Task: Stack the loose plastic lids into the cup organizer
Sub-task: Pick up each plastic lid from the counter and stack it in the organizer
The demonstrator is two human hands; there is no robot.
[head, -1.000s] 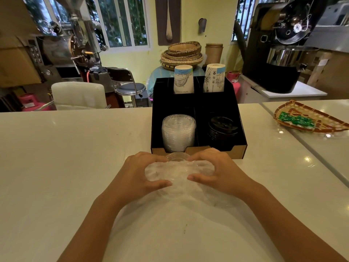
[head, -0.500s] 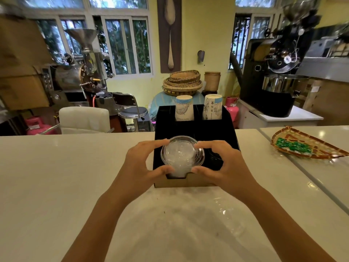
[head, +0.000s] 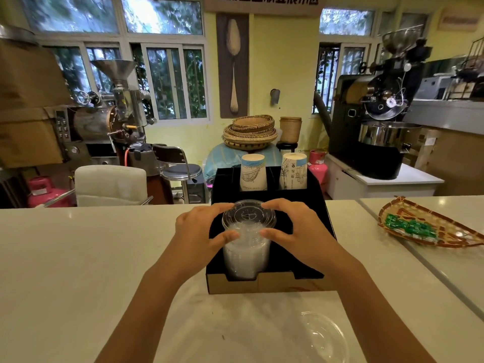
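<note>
A black cup organizer with a cardboard front edge stands on the white counter. In its front left slot rises a tall stack of clear plastic lids. My left hand and my right hand grip the top of that stack from either side, thumbs on the near face, fingers around the top lid's rim. One loose clear lid lies on the counter near me, to the right. Two stacks of printed paper cups fill the organizer's rear slots. The front right slot is hidden behind my right hand.
A woven tray with green wrapped items lies on the counter at the right, past a seam. Beyond the counter stand coffee roasters, a white chair, a stool and stacked baskets.
My hands lifted a bunch of clear lids off the counter, carried it forward and set it onto the stack in the organizer's front left slot. One lid stayed behind on the counter.
</note>
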